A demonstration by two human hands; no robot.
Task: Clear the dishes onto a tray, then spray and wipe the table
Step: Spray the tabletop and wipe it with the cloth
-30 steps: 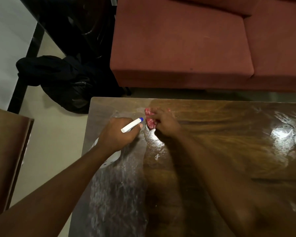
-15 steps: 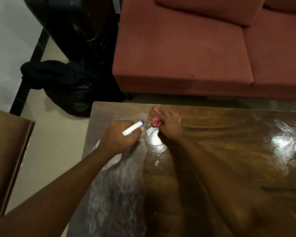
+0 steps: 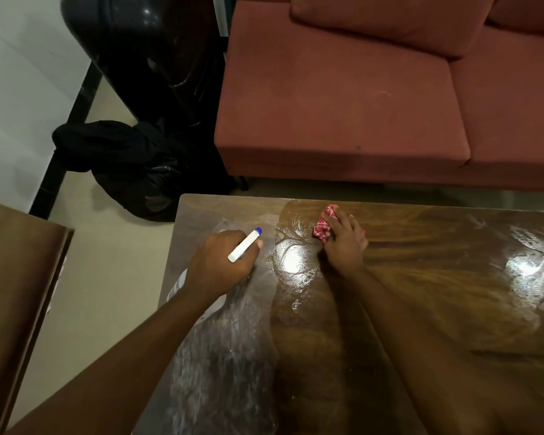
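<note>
My left hand (image 3: 220, 265) grips a white spray bottle (image 3: 244, 244) with a blue nozzle tip pointing up and right; the bottle's body shows below my wrist. My right hand (image 3: 343, 243) presses a red-and-white checked cloth (image 3: 324, 224) flat on the dark wooden table (image 3: 437, 277), near its far edge. The table's left strip is covered in whitish spray streaks. The part to the right of my right arm looks wet and glossy. No dishes or tray are in view.
A red sofa (image 3: 358, 105) stands just beyond the table's far edge. A black bag (image 3: 132, 171) lies on the floor at the table's far left corner. A brown wooden surface (image 3: 13, 293) sits to the left across a strip of pale floor.
My right hand has slid the cloth away from the bottle, to the right and toward the far edge. My left hand with the bottle has stayed in place.
</note>
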